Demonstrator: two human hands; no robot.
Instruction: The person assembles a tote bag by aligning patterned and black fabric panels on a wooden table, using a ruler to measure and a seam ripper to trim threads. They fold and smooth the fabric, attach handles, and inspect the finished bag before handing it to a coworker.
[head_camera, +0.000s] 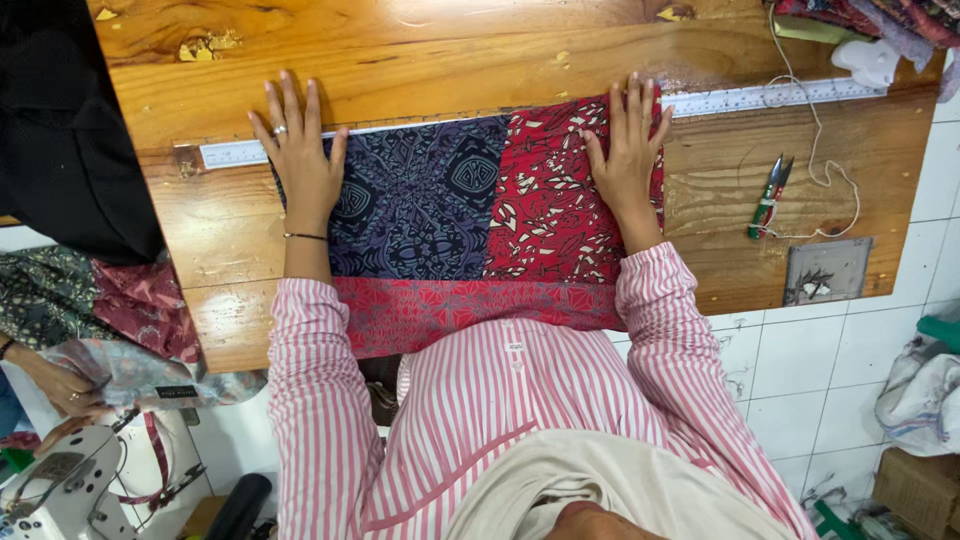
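Hands (300, 165) (628, 150) flat on patterned fabric (480, 210), wooden table (420, 60)

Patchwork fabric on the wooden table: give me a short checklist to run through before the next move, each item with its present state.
1. Left hand flat on the navy panel's left edge: ok.
2. Right hand flat on the red panel's right edge: ok.
3. Patchwork fabric lies smooth between the hands, no visible folds: ok.
4. Fabric's far edge lined up along the ruler: looks ok, though both hands hide parts of the edge.
5. Thread snips lie right of the fabric, apart from it: ok.
6. Fabric's near end fully on the table: not ok, the red border hangs over the near edge.
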